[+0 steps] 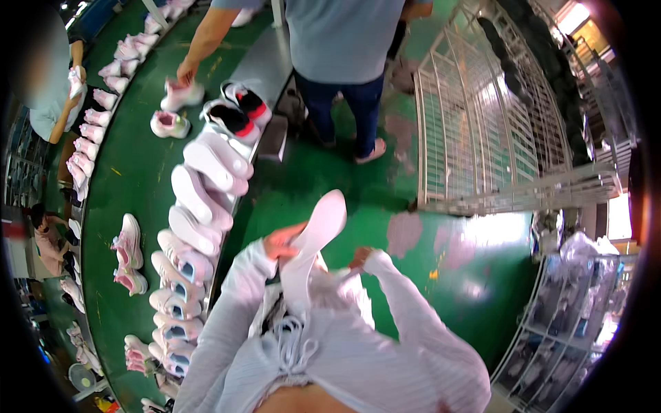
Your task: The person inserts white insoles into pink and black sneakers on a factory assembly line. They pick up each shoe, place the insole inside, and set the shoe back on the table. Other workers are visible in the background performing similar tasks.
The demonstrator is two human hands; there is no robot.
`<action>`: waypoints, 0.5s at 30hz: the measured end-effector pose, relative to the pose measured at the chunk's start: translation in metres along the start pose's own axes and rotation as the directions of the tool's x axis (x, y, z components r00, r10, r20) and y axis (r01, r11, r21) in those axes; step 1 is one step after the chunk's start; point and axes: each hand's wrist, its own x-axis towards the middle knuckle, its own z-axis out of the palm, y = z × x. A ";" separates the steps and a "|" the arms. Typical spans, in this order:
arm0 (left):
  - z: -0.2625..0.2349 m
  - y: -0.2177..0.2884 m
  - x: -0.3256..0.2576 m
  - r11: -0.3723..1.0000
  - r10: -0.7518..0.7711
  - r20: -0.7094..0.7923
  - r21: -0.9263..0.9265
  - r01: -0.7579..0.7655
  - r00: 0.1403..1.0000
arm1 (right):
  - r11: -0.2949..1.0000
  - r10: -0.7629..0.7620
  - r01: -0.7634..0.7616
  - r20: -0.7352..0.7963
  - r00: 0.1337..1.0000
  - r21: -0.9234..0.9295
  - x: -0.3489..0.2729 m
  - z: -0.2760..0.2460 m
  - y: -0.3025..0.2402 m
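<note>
green floor (323,186) below; both hands (284,244) grip a white shoe (313,237).

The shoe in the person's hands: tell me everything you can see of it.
The shoe is pale, white to light pink, with a smooth, rubbery-looking sole turned toward the camera. It is held up in front of the chest, toe end pointing up and to the right, over the green floor. The left hand grips its side near the middle; the right hand sits lower, at the heel end. White laces dangle below it. The upper is mostly hidden.
</note>
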 end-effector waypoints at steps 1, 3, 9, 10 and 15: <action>-0.011 0.007 0.001 0.998 0.055 -0.002 0.007 -0.055 0.998 | 0.988 -0.057 0.065 -0.057 0.997 0.141 -0.002 0.003 0.008; -0.016 0.008 -0.020 0.955 -0.129 -0.025 -0.272 0.117 0.991 | 0.861 -0.101 0.128 -0.081 0.992 0.492 0.001 -0.042 0.020; -0.006 0.029 -0.018 0.970 -0.243 -0.302 -0.085 0.227 0.922 | 0.994 -0.047 0.063 0.173 0.984 -0.087 0.008 -0.089 -0.062; -0.010 0.035 -0.016 0.981 -0.190 -0.274 -0.006 0.196 0.943 | 0.980 -0.037 0.092 0.293 0.955 -0.176 0.008 -0.072 -0.088; -0.016 0.029 -0.038 1.000 -0.005 -0.394 -0.008 0.002 0.919 | 0.846 -0.316 0.237 0.092 0.944 0.478 -0.021 -0.058 -0.034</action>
